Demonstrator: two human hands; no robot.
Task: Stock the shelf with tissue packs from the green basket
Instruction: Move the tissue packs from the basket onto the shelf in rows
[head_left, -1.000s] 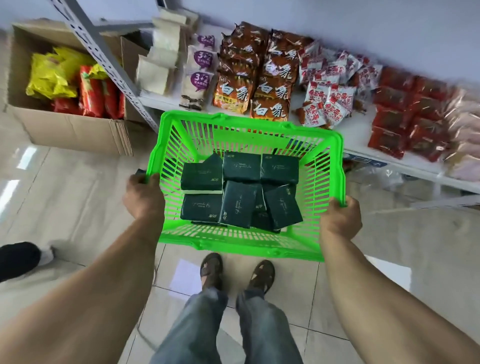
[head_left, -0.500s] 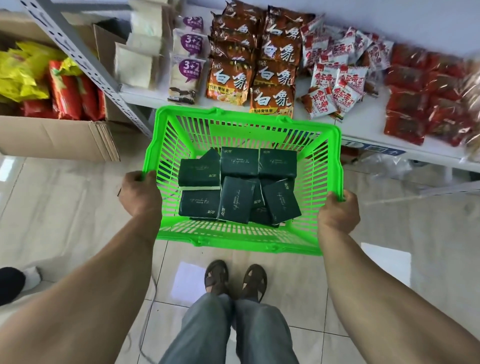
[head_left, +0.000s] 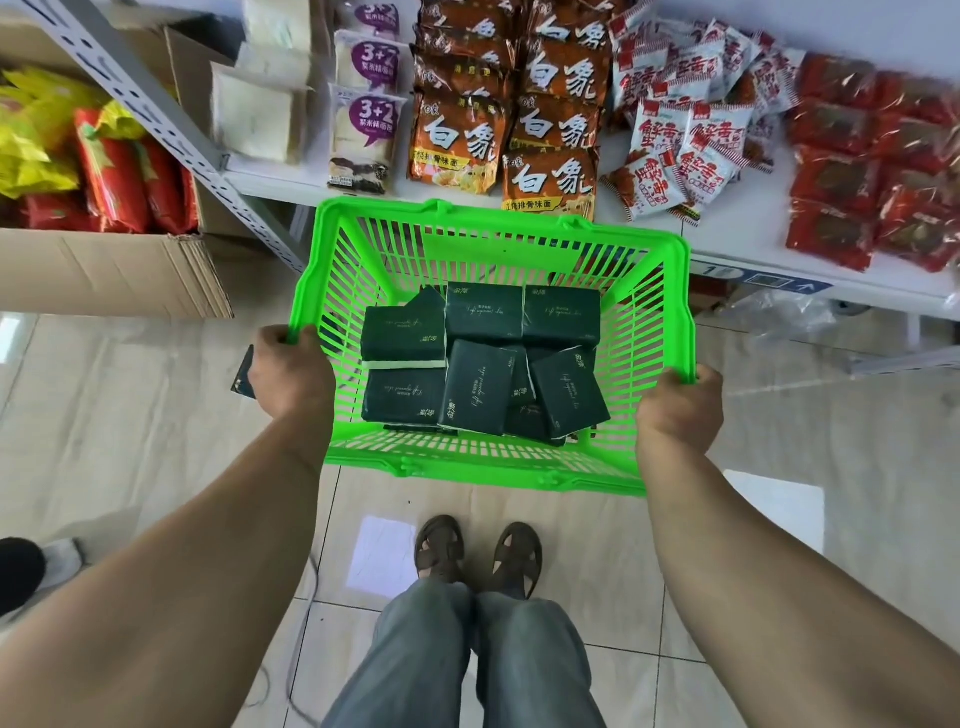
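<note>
I hold a bright green slatted basket (head_left: 488, 223) in the air in front of me, its far rim level with the white shelf's (head_left: 753, 228) front edge. Several dark green tissue packs (head_left: 475, 387) lie loosely piled inside it. My left hand (head_left: 291, 371) grips the basket's left rim; a dark pack corner (head_left: 244, 375) sticks out beside that hand. My right hand (head_left: 680, 408) grips the right rim near its front corner.
The shelf carries pale bread packs (head_left: 260, 119), brown noodle bags (head_left: 550, 179), white-red snack bags (head_left: 675, 156) and red packets (head_left: 857, 197). An open cardboard box (head_left: 114, 275) of yellow and red bags stands left. A grey upright (head_left: 171, 130) slants between. A dark shoe (head_left: 21, 571) shows at far left.
I have stepped closer to the shelf with the basket, so the shelf goods look nearer and larger. Both hands kept their grip on the rims.
</note>
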